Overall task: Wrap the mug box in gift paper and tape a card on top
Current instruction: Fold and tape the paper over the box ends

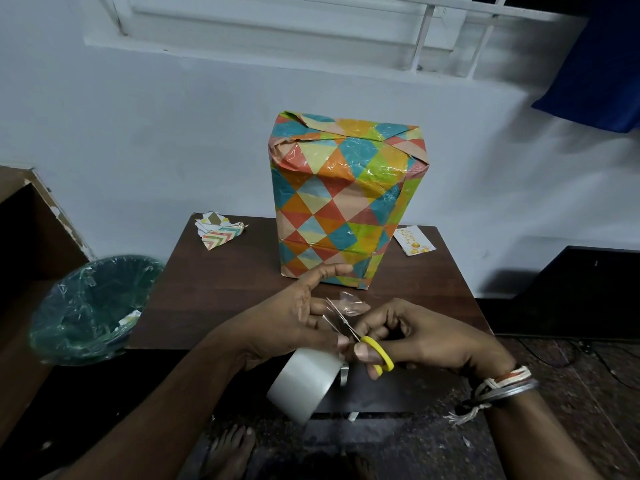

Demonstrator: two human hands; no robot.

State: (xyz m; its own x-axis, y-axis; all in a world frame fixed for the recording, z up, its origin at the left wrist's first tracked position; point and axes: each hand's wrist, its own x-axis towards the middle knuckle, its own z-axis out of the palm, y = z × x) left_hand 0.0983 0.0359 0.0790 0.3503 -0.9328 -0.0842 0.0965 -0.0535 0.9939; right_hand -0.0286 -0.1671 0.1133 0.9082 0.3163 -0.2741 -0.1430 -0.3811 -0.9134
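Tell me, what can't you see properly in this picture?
Head view only:
- Card: writing too small to read.
- Wrapped box: its back faces away.
- Scissors: blades partly covered by right hand fingers and clear tape.
- Tape roll: left hand hides how it is held.
- Bin: contents blurred, dim.

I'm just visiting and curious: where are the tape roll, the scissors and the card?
tape roll (304, 386), head view, on its curved outer side.
scissors (381, 349), head view, on the yellow handle loop.
card (414, 240), head view, on its printed face.
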